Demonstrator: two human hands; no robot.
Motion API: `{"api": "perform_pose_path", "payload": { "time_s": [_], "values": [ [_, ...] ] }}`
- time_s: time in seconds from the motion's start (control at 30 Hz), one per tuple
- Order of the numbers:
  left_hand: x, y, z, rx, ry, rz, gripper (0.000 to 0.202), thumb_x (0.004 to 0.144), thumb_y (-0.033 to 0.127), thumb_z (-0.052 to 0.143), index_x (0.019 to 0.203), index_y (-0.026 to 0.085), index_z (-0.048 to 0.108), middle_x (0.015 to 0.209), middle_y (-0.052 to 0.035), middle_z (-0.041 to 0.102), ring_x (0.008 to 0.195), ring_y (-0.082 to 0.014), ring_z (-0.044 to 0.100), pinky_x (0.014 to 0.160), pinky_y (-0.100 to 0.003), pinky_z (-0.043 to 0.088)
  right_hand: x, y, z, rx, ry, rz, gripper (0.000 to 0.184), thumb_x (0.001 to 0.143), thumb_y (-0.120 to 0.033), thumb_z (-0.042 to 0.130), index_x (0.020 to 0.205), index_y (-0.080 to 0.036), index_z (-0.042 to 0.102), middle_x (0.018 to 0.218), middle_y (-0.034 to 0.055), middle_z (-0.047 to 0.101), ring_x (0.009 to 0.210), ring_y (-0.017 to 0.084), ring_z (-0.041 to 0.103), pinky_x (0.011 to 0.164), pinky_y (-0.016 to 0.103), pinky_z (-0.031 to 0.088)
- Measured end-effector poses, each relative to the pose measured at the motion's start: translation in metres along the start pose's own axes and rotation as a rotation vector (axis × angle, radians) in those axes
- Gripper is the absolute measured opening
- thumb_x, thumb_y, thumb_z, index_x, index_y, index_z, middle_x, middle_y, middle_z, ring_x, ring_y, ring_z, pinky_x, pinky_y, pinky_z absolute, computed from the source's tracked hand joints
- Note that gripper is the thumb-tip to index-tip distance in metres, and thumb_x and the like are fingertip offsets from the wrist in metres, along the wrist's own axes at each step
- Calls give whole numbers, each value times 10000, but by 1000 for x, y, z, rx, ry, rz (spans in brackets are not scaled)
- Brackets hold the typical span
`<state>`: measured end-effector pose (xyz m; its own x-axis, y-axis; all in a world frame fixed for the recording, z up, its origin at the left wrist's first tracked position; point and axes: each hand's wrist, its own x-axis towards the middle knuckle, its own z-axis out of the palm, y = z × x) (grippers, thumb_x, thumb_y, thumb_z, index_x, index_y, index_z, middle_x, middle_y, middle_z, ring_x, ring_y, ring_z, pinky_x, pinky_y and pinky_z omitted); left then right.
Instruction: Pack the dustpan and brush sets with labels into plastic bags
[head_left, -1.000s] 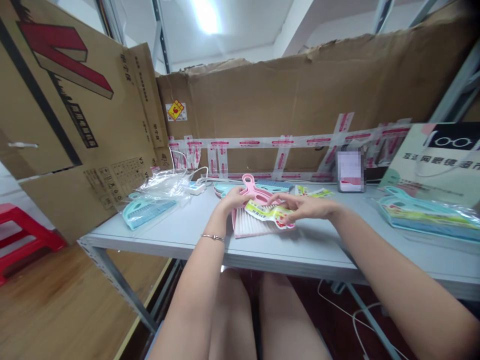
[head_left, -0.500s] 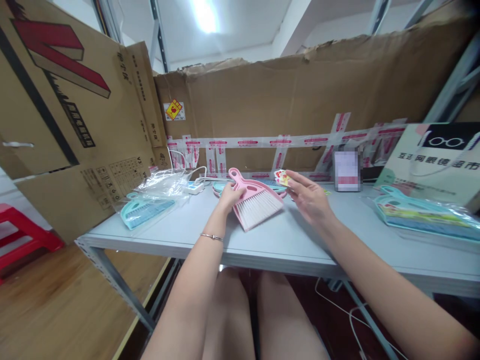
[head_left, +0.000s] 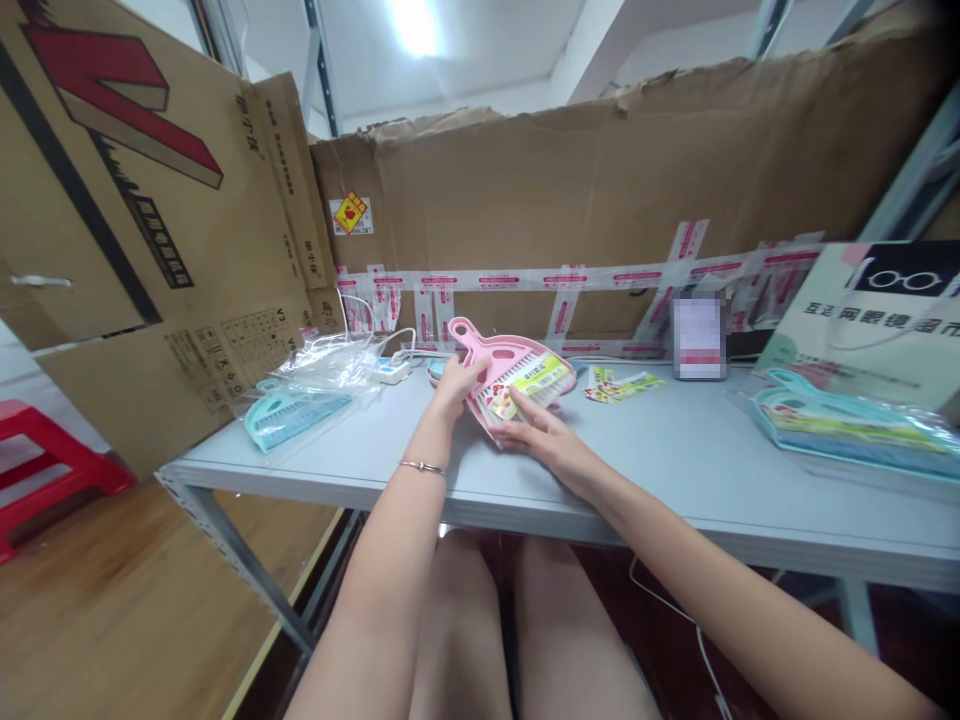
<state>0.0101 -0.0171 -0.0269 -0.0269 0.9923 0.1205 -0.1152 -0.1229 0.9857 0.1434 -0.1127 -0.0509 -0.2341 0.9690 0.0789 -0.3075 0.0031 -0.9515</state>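
My left hand (head_left: pixel 456 385) is closed on the left side of a pink dustpan-and-brush set (head_left: pixel 481 346), held tilted above the table with its looped handle pointing up and away. The white-bristled brush lies nested in the dustpan. Across the bristles sits a yellow-green printed label card (head_left: pixel 541 378). My right hand (head_left: pixel 541 432) grips the card's lower left end with the thumb on top, its fingers at the dustpan's lower edge. Just right of the set, several similar label cards (head_left: pixel 626 386) lie on the table.
A bagged teal dustpan set (head_left: pixel 296 415) lies at the left by crumpled clear plastic (head_left: pixel 330 358). Another bagged teal set (head_left: pixel 840 420) is at the right. A phone (head_left: pixel 700 338) stands at the back of the grey table (head_left: pixel 675 460), before a cardboard wall (head_left: pixel 510 200).
My right hand has moved left and down, bringing the label card from beside the dustpan onto the brush bristles. The loose cards on the table now show. My left hand keeps its grip.
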Motion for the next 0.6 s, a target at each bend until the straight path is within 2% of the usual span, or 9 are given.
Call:
{"api": "perform_pose_path", "payload": {
  "time_s": [0.07,0.13,0.23,0.3,0.33,0.47,0.53,0.6],
  "values": [
    [-5,5,-2,-16,-129,-29,369,648,249,747,950,107,590,954,-128,678,824,-219,655,775,-376,520,-2,3,0,-33,-25,-22,846,691,-215,713,1427,-216,294,1013,18,696,836,140,654,757,265,537],
    [-11,10,-4,-30,-273,-48,405,584,213,792,937,110,623,914,-111,693,812,-220,660,774,-377,526,-5,3,1,-40,-31,-58,839,684,-222,719,1416,-245,313,1089,18,671,852,140,650,712,244,537],
    [-15,13,-5,-43,-437,-52,440,554,174,808,955,120,633,894,-89,700,782,-196,660,786,-373,523,-11,0,2,32,-46,-125,777,677,-261,723,1374,-313,383,1373,11,470,957,167,634,630,207,520],
    [-15,13,-6,-44,-491,-24,427,589,197,792,975,125,625,905,-81,698,758,-178,657,792,-377,518,-13,-2,2,73,-73,-152,738,683,-289,715,1353,-334,412,1450,2,359,1003,193,623,635,215,515],
    [-14,13,-6,-41,-507,-5,426,606,206,783,991,127,619,915,-79,697,754,-173,656,796,-378,516,-14,-2,2,67,-79,-157,733,683,-291,714,1352,-331,417,1446,11,367,1000,197,625,645,223,515],
    [-11,11,-8,6,-553,42,497,620,182,765,1080,143,582,924,-72,697,817,-188,659,833,-387,504,-13,0,4,-32,-53,-152,724,668,-272,719,1341,-286,452,1254,51,576,932,190,639,651,246,515],
    [-11,12,-9,30,-565,52,520,610,160,764,1093,149,573,933,-71,696,843,-199,658,835,-390,505,-12,2,3,-37,-22,-157,647,661,-295,721,1276,-283,522,1217,38,591,899,190,643,647,268,525],
    [-12,13,-10,41,-566,50,520,607,154,762,1090,150,572,969,-82,690,829,-204,659,810,-397,514,-11,3,-2,-33,120,-246,481,675,-343,707,1137,-253,605,1176,31,598,785,155,647,600,262,523]
  ]
}}
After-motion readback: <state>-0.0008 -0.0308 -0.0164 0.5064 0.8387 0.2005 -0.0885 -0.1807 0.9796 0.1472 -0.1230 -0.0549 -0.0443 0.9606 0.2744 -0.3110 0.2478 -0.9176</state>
